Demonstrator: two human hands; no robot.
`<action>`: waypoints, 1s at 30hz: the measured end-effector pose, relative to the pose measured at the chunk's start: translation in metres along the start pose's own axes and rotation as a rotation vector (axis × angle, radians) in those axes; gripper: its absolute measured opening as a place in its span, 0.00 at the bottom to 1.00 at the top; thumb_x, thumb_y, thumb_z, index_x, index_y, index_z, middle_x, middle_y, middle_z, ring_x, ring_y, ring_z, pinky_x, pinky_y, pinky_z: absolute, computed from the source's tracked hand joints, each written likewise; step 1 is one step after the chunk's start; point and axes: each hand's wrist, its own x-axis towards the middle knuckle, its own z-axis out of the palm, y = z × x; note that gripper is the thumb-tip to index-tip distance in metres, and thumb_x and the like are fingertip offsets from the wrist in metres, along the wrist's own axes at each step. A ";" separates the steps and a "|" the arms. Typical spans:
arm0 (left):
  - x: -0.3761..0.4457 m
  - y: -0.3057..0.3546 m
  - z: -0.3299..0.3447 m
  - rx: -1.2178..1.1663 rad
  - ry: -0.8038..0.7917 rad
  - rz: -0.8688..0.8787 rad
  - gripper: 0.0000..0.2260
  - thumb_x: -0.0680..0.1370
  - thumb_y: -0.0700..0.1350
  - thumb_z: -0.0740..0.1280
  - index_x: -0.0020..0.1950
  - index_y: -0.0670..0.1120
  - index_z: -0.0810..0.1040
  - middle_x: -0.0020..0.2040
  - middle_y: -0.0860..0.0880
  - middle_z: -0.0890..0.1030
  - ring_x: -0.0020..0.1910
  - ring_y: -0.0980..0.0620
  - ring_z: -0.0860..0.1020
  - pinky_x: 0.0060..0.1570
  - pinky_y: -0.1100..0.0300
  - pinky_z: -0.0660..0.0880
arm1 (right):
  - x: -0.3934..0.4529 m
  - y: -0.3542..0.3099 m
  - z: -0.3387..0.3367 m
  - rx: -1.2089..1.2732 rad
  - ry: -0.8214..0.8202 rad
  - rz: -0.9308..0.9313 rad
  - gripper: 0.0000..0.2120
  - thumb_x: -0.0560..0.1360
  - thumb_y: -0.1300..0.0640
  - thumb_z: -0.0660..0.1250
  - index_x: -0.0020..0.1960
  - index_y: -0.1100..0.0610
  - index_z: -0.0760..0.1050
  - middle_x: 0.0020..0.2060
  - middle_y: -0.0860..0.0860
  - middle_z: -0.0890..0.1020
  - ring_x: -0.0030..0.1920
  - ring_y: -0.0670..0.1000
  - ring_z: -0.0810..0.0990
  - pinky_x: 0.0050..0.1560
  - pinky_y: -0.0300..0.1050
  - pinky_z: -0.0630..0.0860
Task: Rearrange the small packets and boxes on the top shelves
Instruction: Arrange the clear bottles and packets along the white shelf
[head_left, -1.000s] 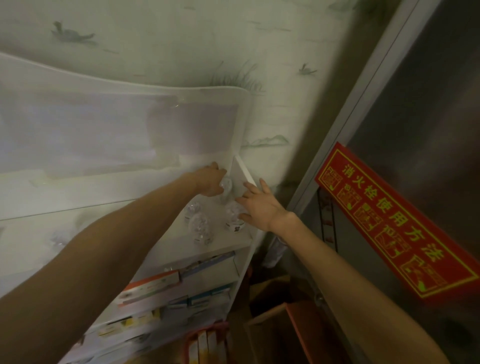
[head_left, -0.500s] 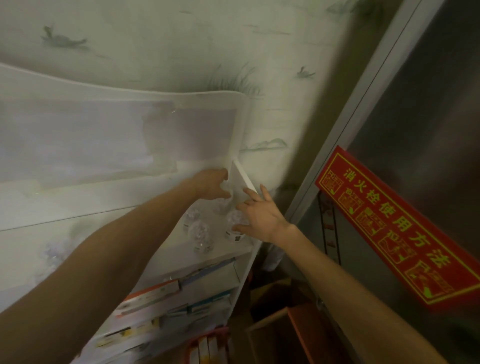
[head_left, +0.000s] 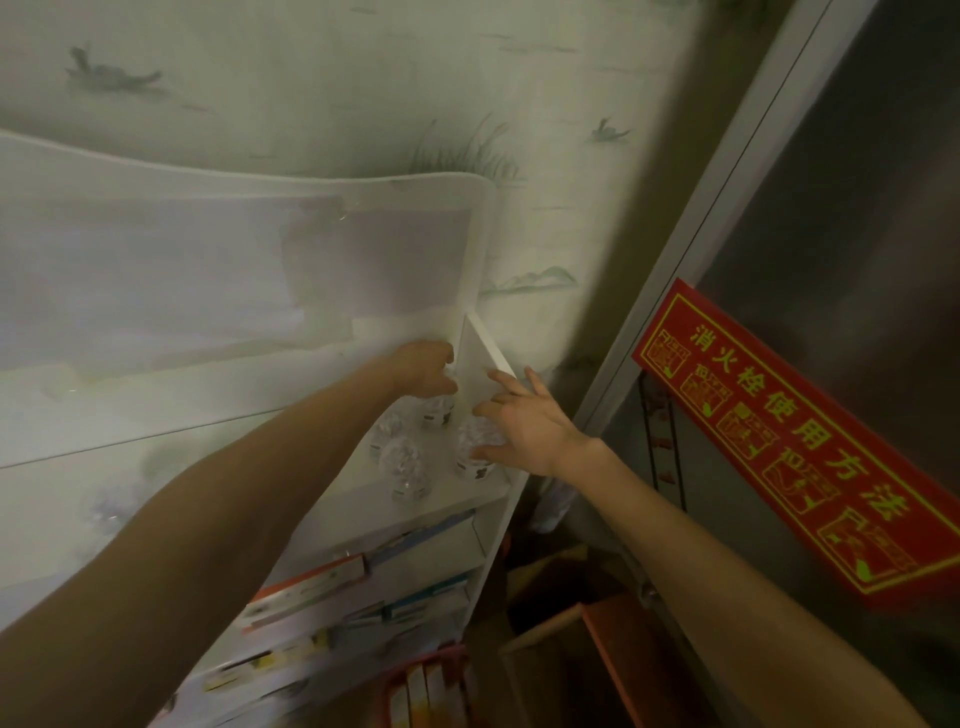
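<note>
Left hand (head_left: 423, 366) moved slightly rightward, curled, grip unclear; right hand (head_left: 524, 426) spread against clear jar (head_left: 475, 447), contents possibly crumpled.

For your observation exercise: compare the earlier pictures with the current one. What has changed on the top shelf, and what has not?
Little changed. The left hand stays curled over a clear packet at the shelf's back corner. The right hand stays spread against the nearest clear packet. The other clear packets and the boxes below have not moved.
</note>
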 end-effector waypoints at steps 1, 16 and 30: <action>-0.001 0.000 0.000 -0.002 0.009 -0.007 0.26 0.77 0.53 0.69 0.71 0.44 0.70 0.67 0.44 0.75 0.63 0.45 0.74 0.60 0.54 0.70 | 0.000 0.000 -0.001 0.016 -0.014 -0.001 0.32 0.74 0.33 0.63 0.73 0.49 0.69 0.69 0.51 0.74 0.80 0.51 0.46 0.77 0.63 0.39; -0.016 0.023 0.003 -0.320 -0.043 -0.051 0.29 0.76 0.48 0.68 0.75 0.42 0.65 0.72 0.43 0.70 0.69 0.45 0.71 0.62 0.57 0.68 | -0.014 -0.003 0.006 0.017 0.116 -0.043 0.31 0.76 0.36 0.63 0.73 0.52 0.69 0.71 0.50 0.70 0.80 0.54 0.48 0.77 0.58 0.41; -0.028 0.018 0.004 -0.101 -0.061 -0.042 0.27 0.78 0.55 0.68 0.73 0.44 0.69 0.68 0.44 0.74 0.65 0.44 0.73 0.63 0.56 0.69 | -0.026 -0.005 0.007 -0.042 0.130 -0.046 0.32 0.77 0.38 0.61 0.76 0.53 0.66 0.77 0.54 0.62 0.80 0.57 0.46 0.78 0.57 0.42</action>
